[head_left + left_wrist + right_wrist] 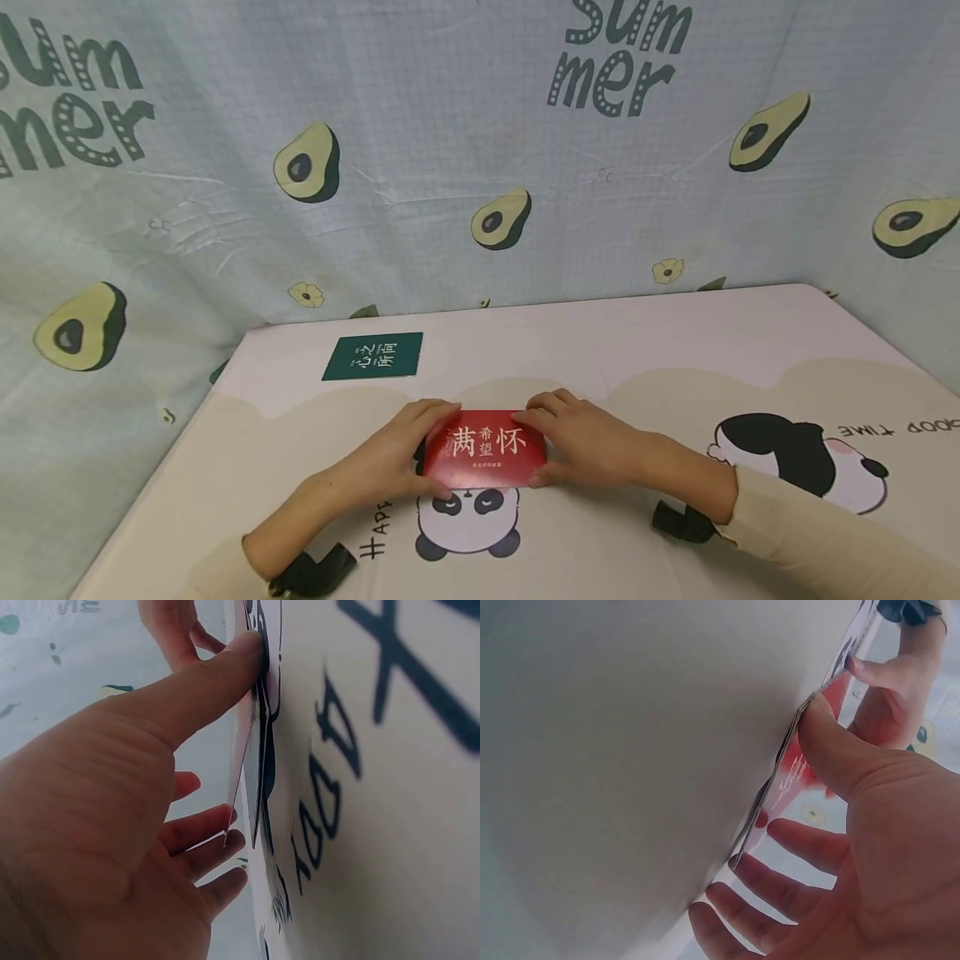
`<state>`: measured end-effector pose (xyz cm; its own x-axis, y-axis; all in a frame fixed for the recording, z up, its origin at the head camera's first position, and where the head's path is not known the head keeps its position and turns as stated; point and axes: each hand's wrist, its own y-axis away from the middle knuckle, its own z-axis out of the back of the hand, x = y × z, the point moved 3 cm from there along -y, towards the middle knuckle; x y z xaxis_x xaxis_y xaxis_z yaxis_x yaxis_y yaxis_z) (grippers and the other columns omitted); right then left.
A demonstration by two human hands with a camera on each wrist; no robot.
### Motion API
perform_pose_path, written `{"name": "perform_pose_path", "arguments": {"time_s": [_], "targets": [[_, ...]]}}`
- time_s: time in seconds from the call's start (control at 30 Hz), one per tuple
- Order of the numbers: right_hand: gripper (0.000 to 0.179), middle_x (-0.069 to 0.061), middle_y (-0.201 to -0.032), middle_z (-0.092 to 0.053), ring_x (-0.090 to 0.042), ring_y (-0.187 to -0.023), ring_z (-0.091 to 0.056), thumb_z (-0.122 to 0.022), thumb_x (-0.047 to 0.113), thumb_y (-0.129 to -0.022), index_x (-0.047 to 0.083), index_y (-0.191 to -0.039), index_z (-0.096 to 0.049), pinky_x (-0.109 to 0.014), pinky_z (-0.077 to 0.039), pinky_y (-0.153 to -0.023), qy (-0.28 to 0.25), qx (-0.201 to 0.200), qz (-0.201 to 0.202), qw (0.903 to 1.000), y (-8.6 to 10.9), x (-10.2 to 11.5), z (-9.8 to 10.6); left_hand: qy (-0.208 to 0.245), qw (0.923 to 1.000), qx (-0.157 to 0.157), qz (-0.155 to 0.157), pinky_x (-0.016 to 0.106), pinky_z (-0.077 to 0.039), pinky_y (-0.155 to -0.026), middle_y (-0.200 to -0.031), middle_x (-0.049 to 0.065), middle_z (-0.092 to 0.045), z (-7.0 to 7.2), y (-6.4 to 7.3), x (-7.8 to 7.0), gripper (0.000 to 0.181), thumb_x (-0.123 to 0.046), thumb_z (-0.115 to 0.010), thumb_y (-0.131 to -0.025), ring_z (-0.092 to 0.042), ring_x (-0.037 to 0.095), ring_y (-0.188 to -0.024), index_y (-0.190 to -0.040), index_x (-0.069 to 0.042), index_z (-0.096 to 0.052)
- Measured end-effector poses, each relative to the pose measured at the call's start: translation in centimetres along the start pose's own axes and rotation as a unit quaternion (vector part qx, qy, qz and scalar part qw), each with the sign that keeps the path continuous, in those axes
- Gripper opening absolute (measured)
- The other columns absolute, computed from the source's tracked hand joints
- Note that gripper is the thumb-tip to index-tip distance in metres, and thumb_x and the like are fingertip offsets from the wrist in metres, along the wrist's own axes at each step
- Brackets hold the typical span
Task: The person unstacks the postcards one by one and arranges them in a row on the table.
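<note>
A red card (486, 475) with white Chinese characters lies on the table below the head camera. My left hand (405, 446) holds its left end, thumb at the near edge and fingers at the far corner. The right end is held the same way by my right hand (585, 437). Seen edge-on in the left wrist view, the card (239, 761) has two thin layers that stand slightly apart at that end. In the right wrist view the thumb presses the card's near corner. Farther back on the left lies a dark green card (405, 354) with white characters, untouched.
The pale table (600, 542) has printed pandas and lettering. Behind it hangs a light curtain (420, 100) with avocado prints. A black wrist device (318, 571) is on the left wrist, another (682, 523) on the right.
</note>
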<state>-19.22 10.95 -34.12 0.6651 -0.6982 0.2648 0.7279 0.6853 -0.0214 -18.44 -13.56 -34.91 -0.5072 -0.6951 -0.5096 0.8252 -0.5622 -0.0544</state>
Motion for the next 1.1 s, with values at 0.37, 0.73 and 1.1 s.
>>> {"name": "perform_pose_path", "arguments": {"time_s": [0.37,0.73,1.1], "targets": [[0.073,-0.006,-0.127,-0.051,-0.025,-0.120,-0.043,-0.078,0.045,-0.076,0.011,-0.135,-0.052,-0.044,-0.048,-0.091,0.007,0.000,0.006,1.0000,-0.07,0.13,0.07,0.006,0.9999,-0.010,0.005,0.043,-0.047,-0.095,-0.138,0.004,-0.046,0.19,-0.05,0.06,0.093,-0.033,-0.087,-0.067,-0.043,0.023,-0.125,-0.145,-0.013,-0.039],[0.076,-0.005,-0.125,-0.050,-0.021,-0.115,-0.045,-0.080,0.044,-0.074,0.012,-0.136,-0.051,-0.039,-0.051,-0.086,0.003,-0.006,-0.003,1.0000,-0.09,0.23,0.11,-0.004,1.0000,-0.005,-0.005,0.041,-0.050,-0.091,-0.136,0.006,-0.043,0.18,-0.18,0.10,0.092,-0.034,-0.087,-0.068,-0.040,0.023,-0.125,-0.145,-0.014,-0.040],[0.077,-0.005,-0.121,-0.045,-0.021,-0.108,-0.046,-0.081,0.043,-0.073,0.011,-0.137,-0.050,-0.035,-0.054,-0.080,-0.013,-0.011,-0.004,0.9998,-0.15,0.19,0.12,0.002,1.0000,-0.007,0.002,0.044,-0.047,-0.096,-0.135,0.007,-0.040,0.25,-0.07,0.09,0.101,-0.035,-0.089,-0.064,-0.036,0.025,-0.125,-0.147,-0.012,-0.036]]}}
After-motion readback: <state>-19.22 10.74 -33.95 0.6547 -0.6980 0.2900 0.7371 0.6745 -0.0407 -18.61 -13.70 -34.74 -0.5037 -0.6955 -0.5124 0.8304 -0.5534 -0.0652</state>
